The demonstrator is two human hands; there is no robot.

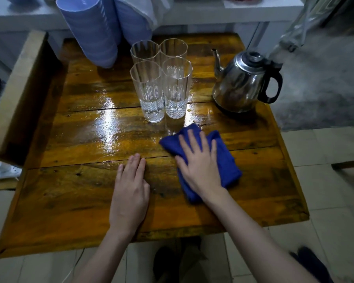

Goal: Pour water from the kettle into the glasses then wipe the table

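Note:
Several tall clear glasses (160, 78) stand clustered at the back middle of the wooden table (74, 193); the two front ones hold a little water at the bottom. A steel kettle (241, 82) with a black handle sits to their right, spout pointing left. My right hand (198, 160) lies flat, fingers spread, pressing on a folded blue cloth (223, 160) just in front of the glasses. My left hand (130, 190) rests flat on the bare wood to the left of the cloth, holding nothing. The tabletop in front of the glasses shines wet.
Stacked blue plastic stools (96, 29) lean over the table's back left corner. A white counter (213, 15) runs behind. A wooden bench edge (14, 88) borders the left side. Tiled floor (335, 190) lies to the right and in front.

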